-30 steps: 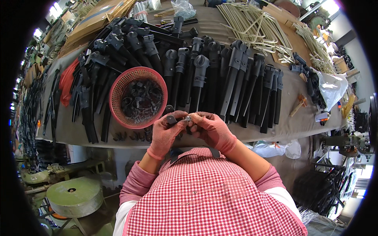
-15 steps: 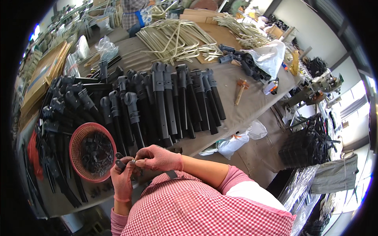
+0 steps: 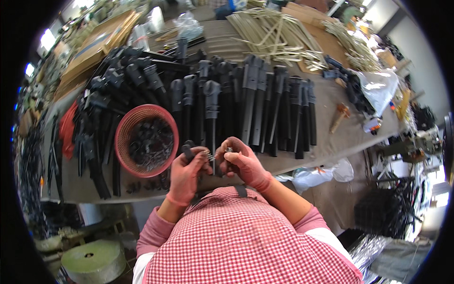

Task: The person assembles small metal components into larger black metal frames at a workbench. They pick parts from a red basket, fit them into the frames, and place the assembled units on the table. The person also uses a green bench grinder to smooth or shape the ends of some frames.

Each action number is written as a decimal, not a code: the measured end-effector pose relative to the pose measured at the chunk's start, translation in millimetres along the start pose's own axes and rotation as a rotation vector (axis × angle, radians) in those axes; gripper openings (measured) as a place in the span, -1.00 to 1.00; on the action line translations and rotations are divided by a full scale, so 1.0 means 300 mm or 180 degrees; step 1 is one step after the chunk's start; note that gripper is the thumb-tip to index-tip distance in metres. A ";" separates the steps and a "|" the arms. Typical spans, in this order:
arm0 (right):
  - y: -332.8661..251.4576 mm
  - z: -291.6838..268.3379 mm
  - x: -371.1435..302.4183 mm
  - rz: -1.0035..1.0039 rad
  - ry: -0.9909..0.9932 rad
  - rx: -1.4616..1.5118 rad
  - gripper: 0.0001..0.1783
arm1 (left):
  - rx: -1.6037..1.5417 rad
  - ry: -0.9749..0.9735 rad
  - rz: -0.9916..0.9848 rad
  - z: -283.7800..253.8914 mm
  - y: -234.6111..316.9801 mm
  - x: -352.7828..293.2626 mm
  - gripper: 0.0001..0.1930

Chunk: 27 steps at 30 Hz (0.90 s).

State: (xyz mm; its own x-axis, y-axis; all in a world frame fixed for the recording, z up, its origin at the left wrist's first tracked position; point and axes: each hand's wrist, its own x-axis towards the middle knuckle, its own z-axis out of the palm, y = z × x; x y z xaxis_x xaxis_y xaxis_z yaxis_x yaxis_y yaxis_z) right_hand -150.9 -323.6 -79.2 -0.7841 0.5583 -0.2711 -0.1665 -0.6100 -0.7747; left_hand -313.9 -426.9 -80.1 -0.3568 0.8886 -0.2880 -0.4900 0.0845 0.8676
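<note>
Black plastic fills most of the tabletop (image 3: 331, 142): a long row of finished-looking handles (image 3: 265, 109) lies side by side, heads pointing away from the person, with a looser heap of similar pieces (image 3: 118, 85) at the far left. Judging by that row, a good share of the work seems done, though I cannot tell which pieces are fully assembled.

The left hand (image 3: 187, 173), in a reddish glove, is closed around a small black part (image 3: 188, 151), its grip pressed together on the part just above the near edge of the tabletop. The right hand (image 3: 241, 161), also gloved, pinches a small metal spring or screw (image 3: 228, 150) between thumb and forefinger, held just beside the black part and apparently not yet seated in it. So the piece in hand looks to be mid-assembly, with the metal bit to go in.

A red mesh basket (image 3: 125, 137), just beside the left hand, holds a pile of small black parts (image 3: 151, 142) and is far from empty, which suggests many more remain. A few loose small parts (image 3: 142, 185) lie on the tabletop at its near edge. Pale strips (image 3: 279, 38) are piled at the far side, untouched.
</note>
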 end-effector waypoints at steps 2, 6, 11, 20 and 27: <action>0.011 0.007 0.003 0.0166 -0.0154 -0.0393 -0.63 | 0.0097 -0.0139 -0.0029 0.000 -0.005 0.005 -0.80; 0.039 0.044 0.014 -0.0199 0.0378 -0.0280 -0.83 | -0.0144 -0.0266 0.0036 0.005 -0.011 0.008 -0.75; 0.030 0.049 0.016 -0.0420 0.0687 -0.0583 -0.83 | -0.0064 -0.0353 0.0139 -0.022 -0.005 -0.007 -0.77; 0.021 0.067 0.026 -0.0481 0.0295 -0.1337 -0.81 | 0.0553 -0.0331 0.0267 -0.027 -0.009 -0.036 -0.82; 0.022 0.045 0.031 0.0137 0.0371 -0.1007 -0.78 | 0.0688 -0.0619 0.0313 -0.059 -0.039 -0.026 -0.92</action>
State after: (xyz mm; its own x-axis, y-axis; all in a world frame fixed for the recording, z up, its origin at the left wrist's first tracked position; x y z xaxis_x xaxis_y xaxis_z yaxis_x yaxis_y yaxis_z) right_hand -167.2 -330.0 -79.2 -0.7098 0.6074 -0.3568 0.0734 -0.4399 -0.8950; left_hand -319.6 -442.7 -95.1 -0.2251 0.9651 -0.1334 -0.2725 0.0691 0.9597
